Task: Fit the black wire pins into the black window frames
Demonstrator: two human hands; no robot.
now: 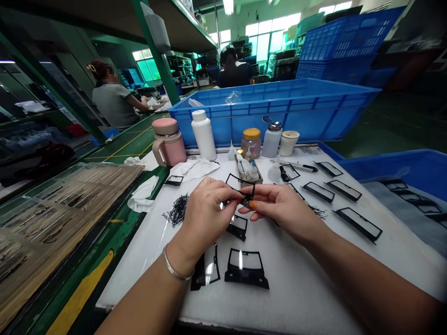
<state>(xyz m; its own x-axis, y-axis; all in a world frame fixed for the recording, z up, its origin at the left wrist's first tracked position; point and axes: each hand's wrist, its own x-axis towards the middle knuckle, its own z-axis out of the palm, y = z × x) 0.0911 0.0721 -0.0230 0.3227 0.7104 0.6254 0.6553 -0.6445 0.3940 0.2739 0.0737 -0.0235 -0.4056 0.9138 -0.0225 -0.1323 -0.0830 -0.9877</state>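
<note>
My right hand [281, 207] is closed on a small black frame with a clear window [240, 180], holding it tilted above the white tabletop. At the frame's lower edge, my left hand [209, 204] makes a pinch; whatever is between its fingertips is hidden. Below the hands lie similar frames, one flat at the front [246, 278], one to its left [199, 275] and one partly under the fingers [238, 231]. Left of my left hand is a pile of thin black strips [178, 210]. More strips [317, 212] show beside my right wrist.
Several black frames [359, 224] lie on the right. Behind stand a pink mug [172, 146], a white bottle [204, 135], a yellow-lidded jar [251, 143], a pump bottle [271, 142] and a large blue crate [293, 114]. A cardboard tray [115, 186] lies left. Two people sit farther back.
</note>
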